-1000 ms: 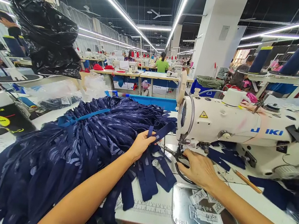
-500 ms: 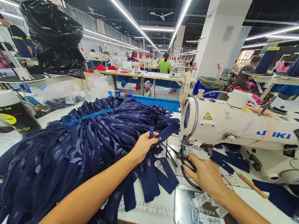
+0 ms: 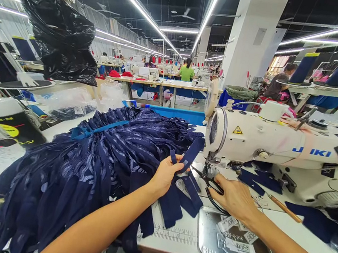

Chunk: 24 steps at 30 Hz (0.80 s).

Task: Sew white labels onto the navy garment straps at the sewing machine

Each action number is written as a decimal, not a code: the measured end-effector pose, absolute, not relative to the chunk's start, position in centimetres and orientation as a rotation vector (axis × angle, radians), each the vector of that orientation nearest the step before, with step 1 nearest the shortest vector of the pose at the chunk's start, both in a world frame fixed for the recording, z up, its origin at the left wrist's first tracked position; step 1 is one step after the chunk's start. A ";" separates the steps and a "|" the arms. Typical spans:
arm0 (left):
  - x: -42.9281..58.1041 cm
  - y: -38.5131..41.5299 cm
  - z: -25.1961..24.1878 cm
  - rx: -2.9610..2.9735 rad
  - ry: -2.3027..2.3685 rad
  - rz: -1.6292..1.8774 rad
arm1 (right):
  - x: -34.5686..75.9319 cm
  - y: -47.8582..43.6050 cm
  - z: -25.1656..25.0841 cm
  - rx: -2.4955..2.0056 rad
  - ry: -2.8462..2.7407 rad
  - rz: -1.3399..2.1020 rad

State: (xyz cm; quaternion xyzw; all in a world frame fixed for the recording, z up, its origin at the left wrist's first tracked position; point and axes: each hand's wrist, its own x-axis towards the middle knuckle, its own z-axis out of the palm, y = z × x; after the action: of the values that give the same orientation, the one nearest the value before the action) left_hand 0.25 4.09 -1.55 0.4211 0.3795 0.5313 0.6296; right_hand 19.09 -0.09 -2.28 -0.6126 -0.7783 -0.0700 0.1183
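My left hand pinches a navy fabric strap, which sticks up past the fingers near the sewing machine's needle area. Black-handled scissors are gripped in my right hand, their blades pointing left at the strap's edge by my left fingers. Whether the blades touch the cloth I cannot tell. Left of my hands spreads a large heap of navy straps, bound across by a blue band. More strap ends hang below my left hand over the table's printed ruler.
A white sewing machine stands right of my hands. In front of it lie a metal tray with white labels and a wooden-handled tool. At left are a spray can and a black plastic bag. People sit further back.
My left hand has shifted slightly right and down with the strap, closer to the scissor blades. The strap now stands more upright. My right hand stays nearly in place.
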 end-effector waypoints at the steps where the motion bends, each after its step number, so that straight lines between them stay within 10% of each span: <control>1: 0.2 4.1 -1.5 0.967 0.863 1.224 | 19.3 -0.1 -2.4 -1.797 -2.285 -0.200; 14: 0.2 3.4 -1.1 1.000 0.762 1.246 | 29.0 -2.8 -5.0 -2.068 -2.166 -0.366; 24: 0.8 1.6 -1.0 1.199 0.846 1.214 | 21.5 -3.4 -1.6 -1.249 -2.174 -0.495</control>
State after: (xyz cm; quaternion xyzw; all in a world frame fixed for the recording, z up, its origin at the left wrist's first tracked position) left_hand 0.84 1.56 -1.00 0.5130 0.3618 0.5194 0.5798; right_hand 21.55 -3.38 -1.56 -0.4679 -0.8143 -0.1855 0.2891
